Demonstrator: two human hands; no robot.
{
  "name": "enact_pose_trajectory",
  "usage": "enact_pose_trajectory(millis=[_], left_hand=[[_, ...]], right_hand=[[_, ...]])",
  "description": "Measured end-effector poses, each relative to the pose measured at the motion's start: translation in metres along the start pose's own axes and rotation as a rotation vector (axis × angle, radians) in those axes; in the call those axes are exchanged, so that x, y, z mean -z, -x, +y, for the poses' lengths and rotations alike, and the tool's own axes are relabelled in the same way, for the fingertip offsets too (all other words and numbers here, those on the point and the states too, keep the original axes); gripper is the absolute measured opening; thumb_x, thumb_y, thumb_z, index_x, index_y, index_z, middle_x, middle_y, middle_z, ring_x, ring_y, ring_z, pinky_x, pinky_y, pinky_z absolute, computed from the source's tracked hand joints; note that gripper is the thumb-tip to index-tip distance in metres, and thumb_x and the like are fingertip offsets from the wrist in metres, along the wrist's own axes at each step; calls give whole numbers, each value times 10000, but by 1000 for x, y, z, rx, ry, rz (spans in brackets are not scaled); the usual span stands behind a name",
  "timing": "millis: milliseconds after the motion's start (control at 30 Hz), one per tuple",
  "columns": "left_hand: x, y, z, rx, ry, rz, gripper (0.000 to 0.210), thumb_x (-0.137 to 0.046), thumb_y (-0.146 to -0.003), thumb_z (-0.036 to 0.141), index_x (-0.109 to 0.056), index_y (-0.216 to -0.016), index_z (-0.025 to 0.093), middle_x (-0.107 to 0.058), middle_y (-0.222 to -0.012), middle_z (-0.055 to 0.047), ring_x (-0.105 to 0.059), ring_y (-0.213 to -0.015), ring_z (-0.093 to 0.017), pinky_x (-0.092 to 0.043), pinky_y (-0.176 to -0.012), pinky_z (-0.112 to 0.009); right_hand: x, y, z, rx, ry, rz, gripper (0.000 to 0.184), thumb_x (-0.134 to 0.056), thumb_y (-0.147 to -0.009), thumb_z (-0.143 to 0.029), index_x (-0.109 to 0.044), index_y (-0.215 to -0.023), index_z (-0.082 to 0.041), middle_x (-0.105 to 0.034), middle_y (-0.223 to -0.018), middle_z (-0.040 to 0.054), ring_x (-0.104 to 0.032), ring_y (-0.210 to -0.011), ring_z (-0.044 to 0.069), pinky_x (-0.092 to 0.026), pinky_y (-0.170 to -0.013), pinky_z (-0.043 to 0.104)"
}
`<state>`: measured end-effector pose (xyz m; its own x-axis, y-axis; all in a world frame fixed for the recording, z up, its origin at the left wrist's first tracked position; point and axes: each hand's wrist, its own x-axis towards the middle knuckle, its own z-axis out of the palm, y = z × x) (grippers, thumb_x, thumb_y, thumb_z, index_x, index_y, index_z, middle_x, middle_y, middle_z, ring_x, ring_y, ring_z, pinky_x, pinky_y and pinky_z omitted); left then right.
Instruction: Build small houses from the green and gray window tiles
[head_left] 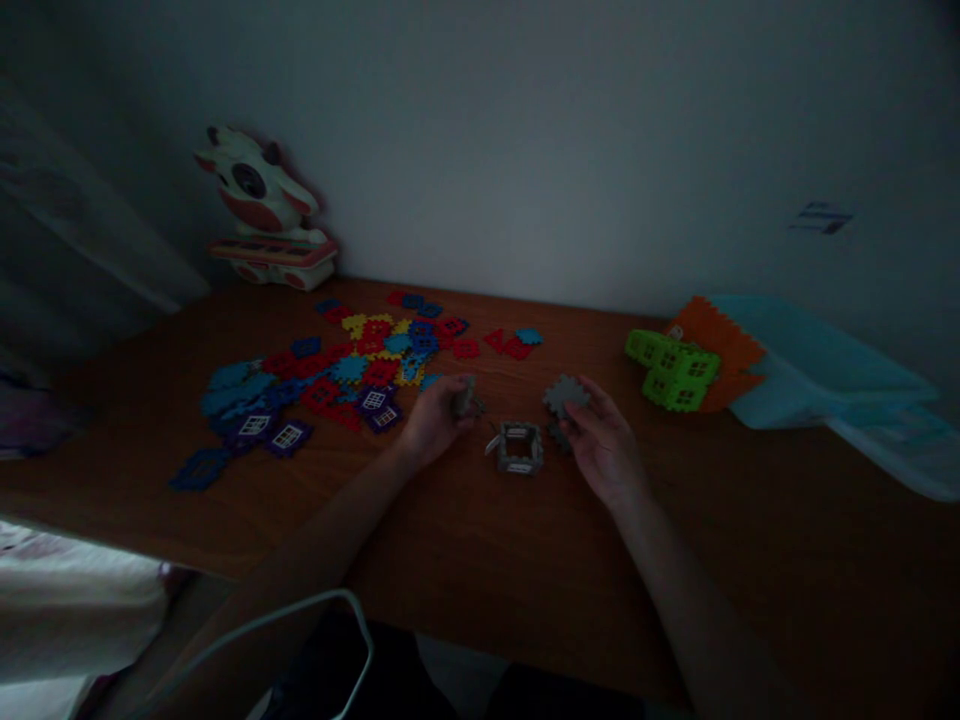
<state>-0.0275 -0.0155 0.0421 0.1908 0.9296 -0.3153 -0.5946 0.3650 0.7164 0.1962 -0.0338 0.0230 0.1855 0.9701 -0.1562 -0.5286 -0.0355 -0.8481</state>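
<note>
A small square frame of joined grey building tiles (519, 465) stands on the wooden table between my hands. My left hand (435, 420) is closed on a grey building tile (466, 394), to the left of the frame. On the other side, my right hand (604, 440) grips a grey notched building tile (562, 394) between thumb and fingers. Another grey piece (559, 435) shows just below that tile; whether the hand holds it too, I cannot tell. The picture is dim, so fine details are lost.
Loose red, blue and yellow tiles (375, 372) spread over the left of the table (480, 570). Right of my hands are a green and orange tile build (679, 370) and a pale blue bin (810, 350). A cow-shaped toy keyboard (274, 245) stands back left. A pale cable (300, 603) crosses my left forearm.
</note>
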Motion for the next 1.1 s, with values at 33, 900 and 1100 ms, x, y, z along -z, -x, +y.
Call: enact_pose_trajectory(millis=[33,900,1100], left_hand=[[-1,1,0,7,-5,-23,183,-690,-706,205,-521,-772,179,-435,-609,58,-428,-490,-72,-272,-397,-162],[9,-2,-16,-476,-787,-46,402,-664,-832,578,-753,-881,189,-716,-793,-37,-614,-718,-177,-491,-655,-272],[7,0,-20,-513,-815,-83,334,-679,-847,502,-748,-949,192,-754,-870,-49,-673,-780,-189,-529,-719,-283]], right_hand=[[0,0,0,2,-2,5,517,-895,-541,-164,-726,-1007,-309,-709,-914,-59,-656,-744,108,-547,-634,229],[6,-9,4,39,-89,81,267,-854,-577,-227,-661,-758,-255,-754,-868,-27,-708,-856,168,-582,-798,316],[1,-4,3,40,41,79,369,-923,-547,-354,-686,-801,-231,-695,-735,-44,-582,-572,94,-486,-537,219]])
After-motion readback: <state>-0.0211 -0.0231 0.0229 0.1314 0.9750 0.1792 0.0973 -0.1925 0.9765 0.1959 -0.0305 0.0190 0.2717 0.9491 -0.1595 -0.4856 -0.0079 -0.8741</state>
